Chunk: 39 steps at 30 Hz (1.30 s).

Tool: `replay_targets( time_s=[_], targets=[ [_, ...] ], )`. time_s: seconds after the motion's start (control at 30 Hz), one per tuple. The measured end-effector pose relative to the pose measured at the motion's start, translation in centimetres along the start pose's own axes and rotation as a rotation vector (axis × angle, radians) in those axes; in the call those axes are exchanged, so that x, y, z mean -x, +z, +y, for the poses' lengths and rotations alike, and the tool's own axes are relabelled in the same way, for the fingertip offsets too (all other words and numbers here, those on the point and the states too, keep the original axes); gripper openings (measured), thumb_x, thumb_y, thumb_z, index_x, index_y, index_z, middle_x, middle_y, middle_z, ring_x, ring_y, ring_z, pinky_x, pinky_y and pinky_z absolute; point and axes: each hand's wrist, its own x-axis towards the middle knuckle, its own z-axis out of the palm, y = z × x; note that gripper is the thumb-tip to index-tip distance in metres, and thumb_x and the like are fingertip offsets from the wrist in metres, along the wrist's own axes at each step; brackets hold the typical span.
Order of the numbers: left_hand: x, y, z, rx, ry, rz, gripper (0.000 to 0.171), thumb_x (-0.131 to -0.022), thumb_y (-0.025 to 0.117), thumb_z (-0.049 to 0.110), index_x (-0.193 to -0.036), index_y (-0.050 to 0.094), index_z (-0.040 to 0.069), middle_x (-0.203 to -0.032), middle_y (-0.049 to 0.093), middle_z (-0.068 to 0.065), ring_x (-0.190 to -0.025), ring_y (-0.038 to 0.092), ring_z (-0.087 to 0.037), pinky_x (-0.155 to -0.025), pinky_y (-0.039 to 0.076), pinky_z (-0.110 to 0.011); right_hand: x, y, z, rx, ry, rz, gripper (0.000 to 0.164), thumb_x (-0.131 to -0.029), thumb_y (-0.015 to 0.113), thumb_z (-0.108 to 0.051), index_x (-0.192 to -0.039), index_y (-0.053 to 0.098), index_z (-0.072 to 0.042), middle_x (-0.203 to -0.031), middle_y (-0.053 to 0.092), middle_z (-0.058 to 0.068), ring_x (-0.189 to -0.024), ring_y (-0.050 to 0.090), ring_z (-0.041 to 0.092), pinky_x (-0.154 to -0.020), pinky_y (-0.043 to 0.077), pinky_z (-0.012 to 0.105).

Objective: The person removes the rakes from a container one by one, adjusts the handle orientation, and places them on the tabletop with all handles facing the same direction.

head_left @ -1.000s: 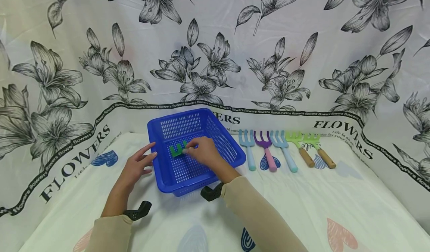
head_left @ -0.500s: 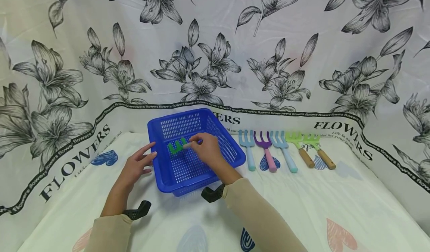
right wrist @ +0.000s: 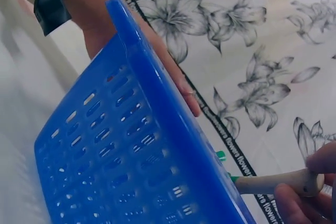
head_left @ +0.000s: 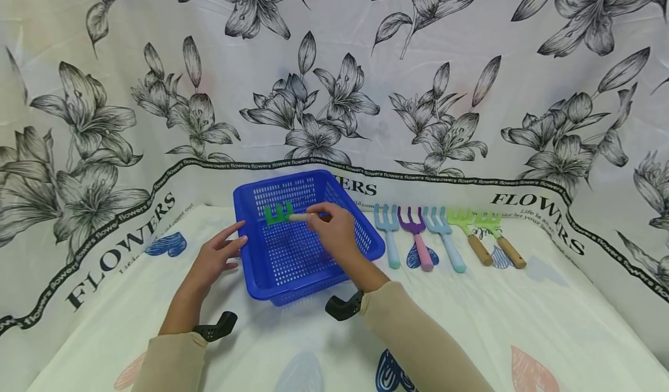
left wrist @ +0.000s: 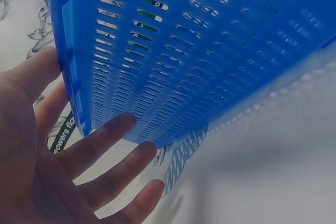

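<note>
A blue plastic basket (head_left: 253, 267) with slotted walls stands on the cloth in the head view. My left hand (head_left: 214, 258) touches its left rim with fingers extended; in the left wrist view those fingers spread beside the slotted wall. Over the basket, my right hand (head_left: 335, 229) pinches a small garden hand fork (head_left: 278, 214) by the end of its pale handle. The fork's green tines point left, above the basket's floor. In the right wrist view the handle (right wrist: 262, 183) shows between thumb and fingers, while the rim hides most of the tines.
Right of the basket lie several hand forks in a row: a light blue one (head_left: 389, 235), a purple one with a pink handle (head_left: 418, 235), another light blue one (head_left: 444, 235), and two light green ones with wooden handles (head_left: 479, 248). A flower-printed cloth (head_left: 334, 125) hangs behind.
My right hand has lifted the green fork up off the basket's floor and drawn slightly right, and the handle now shows more fully. The left hand stays at the rim.
</note>
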Motion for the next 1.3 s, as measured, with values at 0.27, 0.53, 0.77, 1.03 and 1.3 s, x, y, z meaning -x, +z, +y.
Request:
replay_targets(
  time_s=[0.27,0.53,0.77,1.03,1.3],
  targets=[
    [-0.1,0.3,0.2,-0.007,-0.017,0.001,0.072,-0.094,0.051,0.057,-0.155,0.025,0.03,-0.148,0.038,-0.024,-0.125,0.048,-0.043,-0.097,0.045,-0.055,0.9,-3.1,0.1,-0.091,-0.003,-0.035,0.016,-0.092,0.068,-0.013,-0.102,0.071,-0.001,-0.094,0.07,0.013,-0.077,0.071,0.02,-0.073,0.058,0.032],
    [-0.2,0.2,0.1,-0.013,-0.013,0.002,0.072,-0.095,0.051,0.057,-0.156,0.025,0.028,-0.147,0.039,-0.025,-0.124,0.048,-0.044,-0.096,0.045,-0.055,2.3,-5.9,0.0,-0.101,0.093,-0.071,0.015,-0.093,0.067,-0.011,-0.103,0.071,-0.001,-0.098,0.066,0.012,-0.082,0.07,0.022,-0.078,0.057,0.035],
    [0.0,0.1,0.0,-0.007,-0.015,0.01,0.074,-0.094,0.051,0.058,-0.155,0.026,0.027,-0.148,0.038,-0.025,-0.124,0.048,-0.044,-0.096,0.045,-0.055,3.4,-8.1,-0.2,-0.118,0.1,-0.073,0.017,-0.092,0.068,-0.009,-0.105,0.07,0.002,-0.099,0.066,0.014,-0.084,0.071,0.026,-0.08,0.057,0.036],
    [0.1,-0.2,-0.4,-0.011,-0.023,0.008,0.072,-0.095,0.05,0.057,-0.156,0.024,0.027,-0.15,0.035,-0.025,-0.126,0.045,-0.045,-0.097,0.045,-0.055,4.3,-11.9,-0.2,-0.1,0.082,-0.024,0.022,-0.093,0.067,-0.008,-0.109,0.067,0.007,-0.097,0.067,0.017,-0.082,0.07,0.03,-0.078,0.057,0.034],
    [-0.1,0.1,-0.3,-0.014,-0.019,0.006,0.073,-0.095,0.05,0.057,-0.156,0.023,0.027,-0.151,0.034,-0.024,-0.127,0.045,-0.045,-0.097,0.044,-0.056,4.6,-16.3,-0.4,-0.066,0.076,0.047,0.025,-0.094,0.066,-0.014,-0.111,0.066,0.005,-0.101,0.067,0.017,-0.083,0.071,0.025,-0.079,0.056,0.031]
  ],
)
